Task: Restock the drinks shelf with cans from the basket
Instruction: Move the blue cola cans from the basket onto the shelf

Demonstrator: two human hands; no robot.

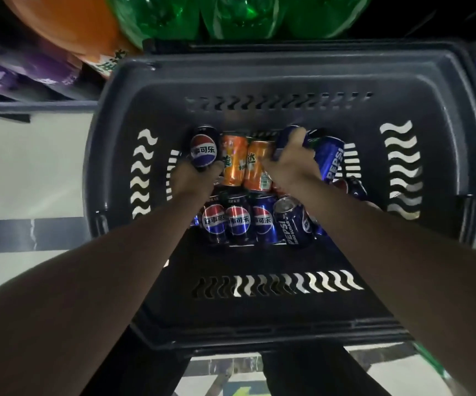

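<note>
Both of the person's bare arms are reaching down into a dark plastic basket with wavy slots cut in its walls, and it is sitting on the floor right in front of the shelving. The left hand is gripping a dark Pepsi can near the basket's far left corner, fingers curled round its lower end so the round logo is facing up. The right hand is wrapping round a blue can toward the far right, the thumb lying across the can's side; much of that can is hiding behind the hand. Between the two hands a pair of orange cans is lying side by side, touching each other. Just beside the right hand a blue Pepsi can is leaning against the right wall. Nearer the person, a row of dark Pepsi cans is lying packed together on the basket floor, with a Pepsi Zero Sugar can tilting at the row's right end. Above the basket's far rim, big green bottles and an orange bottle are crowding the top of the view, and purple packaging is showing at the left. The pale floor is showing on the left side.
</note>
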